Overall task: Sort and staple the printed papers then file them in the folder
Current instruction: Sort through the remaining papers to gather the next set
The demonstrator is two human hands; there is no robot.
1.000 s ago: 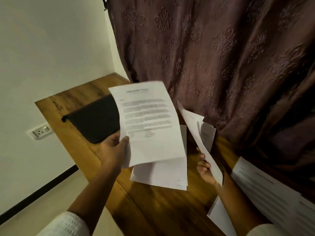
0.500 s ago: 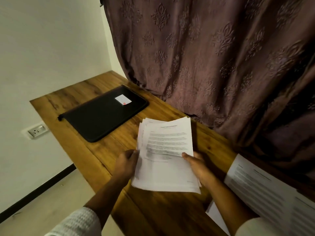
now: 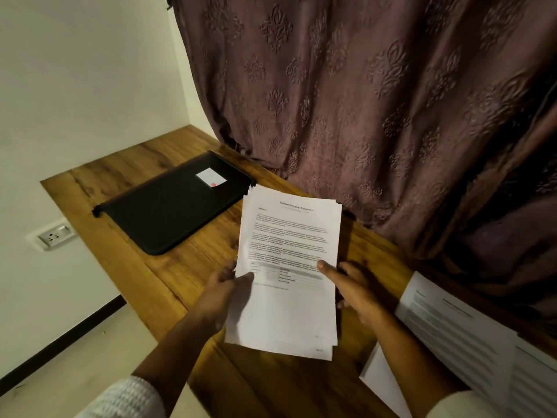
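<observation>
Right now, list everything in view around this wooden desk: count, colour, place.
stack of printed white paper sheets: one stack, white, held over the desk's middle
black flat folder: one, black, closed on the desk, left of the stack
white rectangular label: one, white with red mark, on the folder
loose printed white sheets: several overlapping, white, desk's right end
brown wooden desk: one, brown, against wall and curtain
mauve patterned fabric curtain: one, mauve, behind the desk
white wall socket: one, white, wall left of the desk
left hand: one, grips the stack's left edge
right hand: one, holds the stack's right edge, thumb on top
</observation>
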